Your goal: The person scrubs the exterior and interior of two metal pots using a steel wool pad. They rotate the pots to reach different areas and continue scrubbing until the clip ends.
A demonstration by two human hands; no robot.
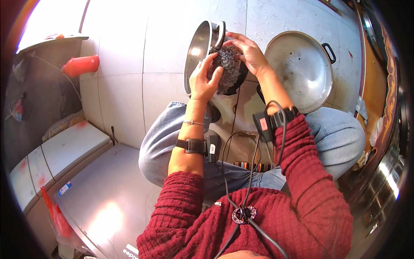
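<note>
A metal pot [198,48] is tipped on its side in front of me, its mouth turned to the left and its looped handle at the top. Against its outer side lies a steel wool scourer [226,66], a large tangled wad. My left hand [205,79] rests on the scourer's left edge, thumb and fingers spread around it. My right hand [247,53] touches the scourer's upper right with bent fingers, close to the pot's handle. Between them, both hands hold the wad. The pot's underside is partly hidden by the scourer and hands.
A wide metal pan [299,71] with black handles lies on the tiled floor at right. A red plastic container [81,65] lies on its side at left. Cables hang from my chest. A wooden cabinet edge [375,77] stands at far right.
</note>
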